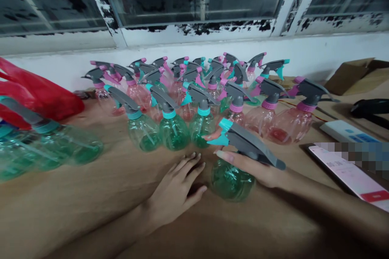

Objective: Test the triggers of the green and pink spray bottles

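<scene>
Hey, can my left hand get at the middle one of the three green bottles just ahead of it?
Probably yes: the left hand looks close, holds nothing, and no other bottle stands between it and the middle green bottle.

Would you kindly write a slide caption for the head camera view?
Right hand holding a green spray bottle, left hand open beside it, before clustered pink and green bottles.

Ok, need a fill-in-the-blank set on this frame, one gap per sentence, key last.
The right hand holds a spray bottle whose body is tinted ____. The left hand lies on the table, holding ____. The plastic bag is coloured ____. The cardboard box is on the picture's ____ side.
Missing words: green; nothing; red; right
</scene>
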Available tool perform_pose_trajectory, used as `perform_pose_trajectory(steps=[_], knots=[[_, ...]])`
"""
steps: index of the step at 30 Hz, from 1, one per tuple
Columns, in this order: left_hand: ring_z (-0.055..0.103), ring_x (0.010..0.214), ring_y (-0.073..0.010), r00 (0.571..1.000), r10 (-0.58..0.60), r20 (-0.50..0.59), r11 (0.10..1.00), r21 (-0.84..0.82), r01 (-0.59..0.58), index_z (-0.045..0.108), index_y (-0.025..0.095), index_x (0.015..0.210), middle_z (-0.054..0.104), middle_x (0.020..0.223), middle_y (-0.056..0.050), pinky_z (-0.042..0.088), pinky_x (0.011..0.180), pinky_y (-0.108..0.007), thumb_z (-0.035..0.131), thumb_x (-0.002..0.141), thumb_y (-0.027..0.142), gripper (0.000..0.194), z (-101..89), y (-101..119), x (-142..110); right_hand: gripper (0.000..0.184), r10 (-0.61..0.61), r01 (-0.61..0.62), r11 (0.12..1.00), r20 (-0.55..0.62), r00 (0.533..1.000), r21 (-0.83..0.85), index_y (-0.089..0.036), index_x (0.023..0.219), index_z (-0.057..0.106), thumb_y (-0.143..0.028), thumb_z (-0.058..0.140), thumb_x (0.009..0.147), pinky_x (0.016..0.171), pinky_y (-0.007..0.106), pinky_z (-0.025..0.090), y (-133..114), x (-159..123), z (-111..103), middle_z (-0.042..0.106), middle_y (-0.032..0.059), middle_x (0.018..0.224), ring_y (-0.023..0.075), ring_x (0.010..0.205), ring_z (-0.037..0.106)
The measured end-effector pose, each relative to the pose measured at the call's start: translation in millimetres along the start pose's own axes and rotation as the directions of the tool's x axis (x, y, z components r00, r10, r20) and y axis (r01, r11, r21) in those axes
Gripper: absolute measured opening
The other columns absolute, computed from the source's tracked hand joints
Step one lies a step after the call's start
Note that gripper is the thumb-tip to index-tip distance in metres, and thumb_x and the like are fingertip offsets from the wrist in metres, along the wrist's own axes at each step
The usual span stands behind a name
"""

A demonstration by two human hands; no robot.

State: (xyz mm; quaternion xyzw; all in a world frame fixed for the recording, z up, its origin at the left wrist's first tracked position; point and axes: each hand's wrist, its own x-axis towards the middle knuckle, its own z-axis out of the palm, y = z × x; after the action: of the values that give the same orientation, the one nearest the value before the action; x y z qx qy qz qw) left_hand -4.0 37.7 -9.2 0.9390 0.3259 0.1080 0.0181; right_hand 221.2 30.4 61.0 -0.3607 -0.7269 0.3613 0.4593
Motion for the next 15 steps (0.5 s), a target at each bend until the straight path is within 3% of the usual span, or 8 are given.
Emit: perform_pose_trajectory(steps=[4, 10, 15], knots=[[0.042, 0.129, -0.0279, 1.000, 0.000, 0.002, 1.000, 0.001, 0.000, 0.042, 0.013, 0.136, 0.049, 0.139, -0.014, 0.039, 0.105, -0.047, 0.048, 0.094, 0.039, 0.050, 0.5, 0.2, -0.8, 0.027, 0.016, -0.016, 1.000, -0.002, 1.000, 0.009, -0.026, 0.108, 0.062, -0.037, 0.061, 0.084, 0.065, 0.031, 0.052, 1.2, -1.4, 1.0, 0.065, -0.0008, 0.079, 0.0159, 0.069, 0.063], [0.044, 0.128, -0.0284, 1.000, -0.006, 0.004, 1.000, 0.020, 0.006, 0.044, 0.013, 0.135, 0.049, 0.138, -0.014, 0.039, 0.104, -0.047, 0.050, 0.093, 0.039, 0.050, 0.1, 1.3, -0.8, 0.027, 0.030, -0.030, 0.999, 0.008, 1.000, 0.025, -0.027, 0.109, 0.063, -0.036, 0.062, 0.083, 0.069, 0.032, 0.053, 3.2, -2.2, 0.9, 0.066, 0.0018, 0.100, 0.0170, 0.079, 0.065], [0.044, 0.128, -0.0274, 1.000, -0.019, 0.003, 1.000, 0.003, 0.019, 0.043, 0.014, 0.136, 0.050, 0.138, -0.012, 0.038, 0.105, -0.045, 0.049, 0.093, 0.039, 0.050, -1.6, 3.1, -0.4, 0.026, 0.034, -0.034, 0.999, -0.002, 0.999, -0.009, -0.026, 0.106, 0.063, -0.038, 0.062, 0.083, 0.060, 0.032, 0.051, 0.0, -2.7, -0.4, 0.067, 0.0013, 0.087, 0.0173, 0.069, 0.064]])
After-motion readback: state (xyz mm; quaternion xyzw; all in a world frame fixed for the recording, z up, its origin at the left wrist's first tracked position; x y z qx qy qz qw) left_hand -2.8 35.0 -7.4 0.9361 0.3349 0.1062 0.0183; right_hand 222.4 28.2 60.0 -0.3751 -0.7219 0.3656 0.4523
